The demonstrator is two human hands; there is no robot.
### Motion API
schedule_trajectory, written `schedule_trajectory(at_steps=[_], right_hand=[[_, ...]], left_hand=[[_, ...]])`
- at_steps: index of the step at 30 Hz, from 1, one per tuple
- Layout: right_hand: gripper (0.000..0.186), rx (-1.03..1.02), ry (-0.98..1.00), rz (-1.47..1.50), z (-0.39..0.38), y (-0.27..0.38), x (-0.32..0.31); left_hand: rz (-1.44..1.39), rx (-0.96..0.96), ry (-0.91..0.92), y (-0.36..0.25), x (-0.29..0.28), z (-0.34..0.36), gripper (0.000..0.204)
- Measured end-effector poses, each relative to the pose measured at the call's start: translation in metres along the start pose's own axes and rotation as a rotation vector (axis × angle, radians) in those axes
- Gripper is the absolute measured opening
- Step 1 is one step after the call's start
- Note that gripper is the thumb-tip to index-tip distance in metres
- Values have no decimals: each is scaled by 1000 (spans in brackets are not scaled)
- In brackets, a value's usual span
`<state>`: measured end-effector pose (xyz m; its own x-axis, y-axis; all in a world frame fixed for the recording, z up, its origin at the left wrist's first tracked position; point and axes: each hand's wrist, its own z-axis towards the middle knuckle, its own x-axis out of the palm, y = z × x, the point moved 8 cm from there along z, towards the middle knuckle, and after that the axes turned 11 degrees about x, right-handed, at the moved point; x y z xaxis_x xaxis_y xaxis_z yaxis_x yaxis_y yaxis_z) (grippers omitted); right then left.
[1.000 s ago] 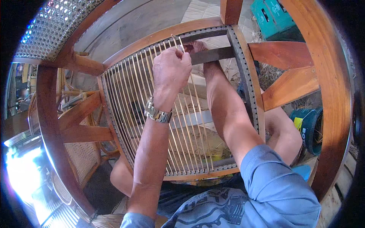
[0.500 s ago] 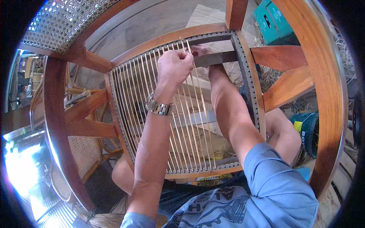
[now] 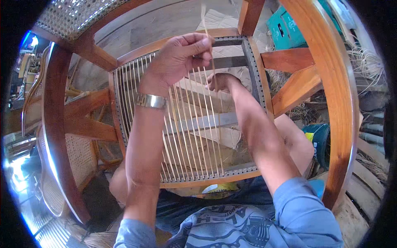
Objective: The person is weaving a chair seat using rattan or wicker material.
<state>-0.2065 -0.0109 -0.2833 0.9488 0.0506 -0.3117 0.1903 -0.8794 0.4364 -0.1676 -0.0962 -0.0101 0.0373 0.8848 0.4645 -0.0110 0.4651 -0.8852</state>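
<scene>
A wooden chair seat frame edged with a row of small holes lies before me, with pale cane strands strung from its far rail to its near rail. Above the far rail, my left hand is closed, pinching a cane strand between thumb and fingers. One end of that strand sticks up past the fingers, and the rest runs down toward the seat. My right hand is inside the seat opening, below the strands' level. Its fingers are bent, partly hidden and blurred; whether they grip anything is unclear.
Dark red-brown chair legs and curved arms rise on both sides. A woven cane panel is at upper left. Beyond the frame stand a green crate and, at right, a dark green bucket. Loose cane fibre hangs at far right.
My left hand has lifted away from the strands, drawing a strand's end up above the far rail. My right hand has come nearer from under the far rail into the opening.
</scene>
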Motion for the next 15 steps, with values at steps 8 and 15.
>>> schedule_trajectory(at_steps=[8, 15], right_hand=[[30, -152, -392, -286, -103, 4, 5], [26, -567, -965, 235, -223, 103, -92]], left_hand=[[1164, 334, -228, -19, -102, 14, 22], [1356, 334, -238, -24, -116, 26, 20]])
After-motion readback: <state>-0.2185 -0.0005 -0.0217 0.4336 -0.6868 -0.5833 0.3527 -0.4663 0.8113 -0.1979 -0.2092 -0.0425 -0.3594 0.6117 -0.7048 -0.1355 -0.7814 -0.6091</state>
